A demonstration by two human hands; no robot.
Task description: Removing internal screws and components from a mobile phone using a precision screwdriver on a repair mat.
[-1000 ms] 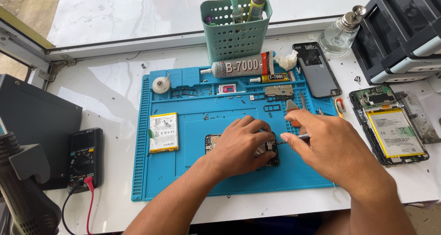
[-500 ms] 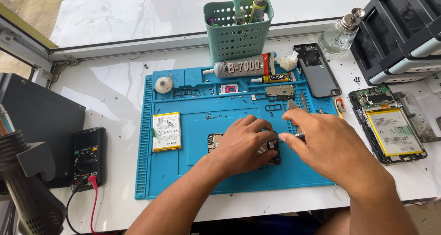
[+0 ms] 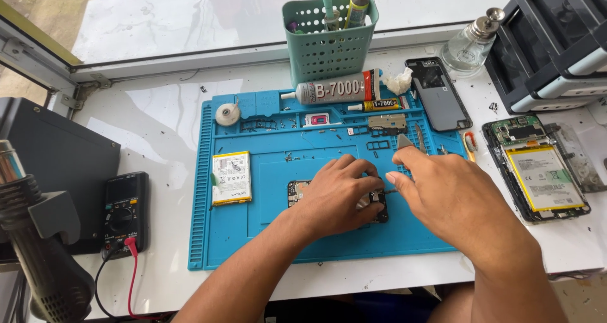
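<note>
— How many glue tubes lie on the blue mat (image 3: pixel 240 247)?
— Two: one large tube (image 3: pixel 332 88); one small tube (image 3: pixel 378 105).
— And batteries?
— One loose battery (image 3: pixel 231 177); one more in the opened phone (image 3: pixel 537 168).
— Anything else?
— One green basket (image 3: pixel 330 42); one glass bottle (image 3: pixel 469 43); one multimeter (image 3: pixel 125 210); one back cover (image 3: pixel 437 94); two hands at work.

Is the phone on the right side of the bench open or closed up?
Open. The phone lies with its back off, the yellow-labelled battery and green circuit board exposed. A separate dark back cover lies apart by the blue mat.
</note>
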